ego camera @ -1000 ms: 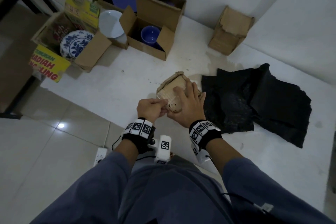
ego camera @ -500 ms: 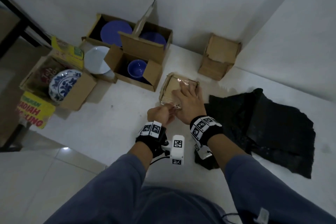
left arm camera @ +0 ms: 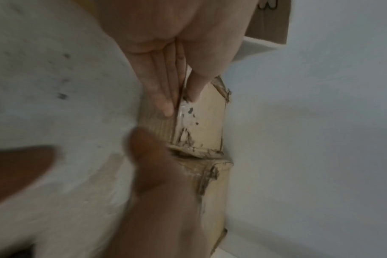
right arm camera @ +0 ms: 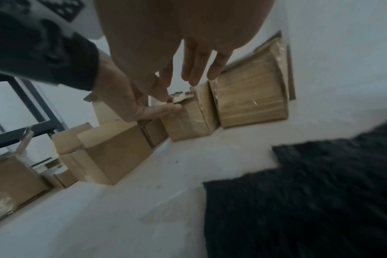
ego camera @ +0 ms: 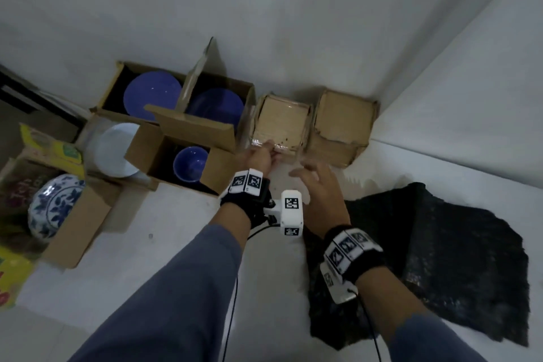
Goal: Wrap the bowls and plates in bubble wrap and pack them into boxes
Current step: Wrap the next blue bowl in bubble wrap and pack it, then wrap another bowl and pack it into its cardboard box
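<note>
A small taped cardboard box [ego camera: 280, 126] [left arm camera: 201, 125] [right arm camera: 188, 120] stands at the back of the white surface. It touches a second closed box [ego camera: 342, 126] [right arm camera: 250, 99] in the corner. My left hand [ego camera: 261, 153] [left arm camera: 179, 103] pinches its near top edge, thumb on top and fingers along the front side. My right hand [ego camera: 314, 182] [right arm camera: 197, 69] hovers just short of the box, fingers spread and holding nothing. A black sheet of bubble wrap [ego camera: 440, 244] [right arm camera: 309, 200] lies crumpled to the right.
To the left an open box holds a blue bowl [ego camera: 189, 164]. Behind it another open box holds blue plates [ego camera: 152, 97]. A white plate [ego camera: 114, 150] and a blue-patterned plate [ego camera: 53, 203] sit in boxes further left. White walls close in the back and right.
Both hands slid the taped box away from me to the wall, beside the corner box. My right hand has since come off it and pulled back; my left still holds its edge.
</note>
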`<action>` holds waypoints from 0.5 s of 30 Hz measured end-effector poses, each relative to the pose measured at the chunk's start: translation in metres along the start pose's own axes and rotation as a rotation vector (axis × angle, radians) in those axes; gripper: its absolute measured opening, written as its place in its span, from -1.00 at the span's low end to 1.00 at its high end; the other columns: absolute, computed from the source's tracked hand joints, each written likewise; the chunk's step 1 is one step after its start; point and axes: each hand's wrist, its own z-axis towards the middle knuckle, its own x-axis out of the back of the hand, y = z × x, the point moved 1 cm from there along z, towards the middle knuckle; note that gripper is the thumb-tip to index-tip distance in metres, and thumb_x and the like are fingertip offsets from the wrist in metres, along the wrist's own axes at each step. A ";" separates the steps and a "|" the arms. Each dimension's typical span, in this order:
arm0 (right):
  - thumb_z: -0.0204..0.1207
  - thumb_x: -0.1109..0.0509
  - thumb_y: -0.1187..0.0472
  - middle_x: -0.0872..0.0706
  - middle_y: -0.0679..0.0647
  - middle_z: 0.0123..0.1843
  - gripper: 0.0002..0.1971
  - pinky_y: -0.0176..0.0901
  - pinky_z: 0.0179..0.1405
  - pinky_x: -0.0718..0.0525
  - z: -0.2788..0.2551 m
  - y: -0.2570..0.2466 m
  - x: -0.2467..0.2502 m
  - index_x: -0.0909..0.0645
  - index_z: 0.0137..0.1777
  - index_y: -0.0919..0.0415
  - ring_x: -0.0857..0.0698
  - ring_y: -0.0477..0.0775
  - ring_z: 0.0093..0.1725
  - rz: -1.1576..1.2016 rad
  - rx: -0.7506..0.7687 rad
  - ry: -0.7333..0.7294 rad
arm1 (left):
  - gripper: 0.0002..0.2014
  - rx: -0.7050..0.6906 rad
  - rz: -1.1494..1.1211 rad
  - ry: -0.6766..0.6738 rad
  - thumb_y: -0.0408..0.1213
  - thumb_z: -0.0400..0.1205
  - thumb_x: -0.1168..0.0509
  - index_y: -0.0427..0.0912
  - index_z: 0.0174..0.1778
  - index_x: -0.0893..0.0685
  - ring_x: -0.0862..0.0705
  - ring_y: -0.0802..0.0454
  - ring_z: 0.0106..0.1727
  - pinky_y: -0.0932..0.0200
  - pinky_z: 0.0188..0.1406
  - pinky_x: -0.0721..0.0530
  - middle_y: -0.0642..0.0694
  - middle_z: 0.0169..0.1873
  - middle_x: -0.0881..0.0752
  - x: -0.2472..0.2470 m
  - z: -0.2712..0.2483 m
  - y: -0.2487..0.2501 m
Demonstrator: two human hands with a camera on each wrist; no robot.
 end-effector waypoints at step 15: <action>0.44 -0.27 0.00 -0.74 -0.13 -0.21 -0.80 -0.11 -0.20 -0.70 -0.092 0.009 0.012 -0.69 -0.04 -0.05 -0.66 -0.06 -0.29 0.136 -0.296 -0.310 | -0.53 0.034 0.208 -0.061 -0.01 0.47 -0.53 -0.30 0.12 -0.71 -0.82 -0.05 -0.16 0.10 -0.19 -0.81 -0.23 -0.10 -0.83 -0.014 0.017 0.017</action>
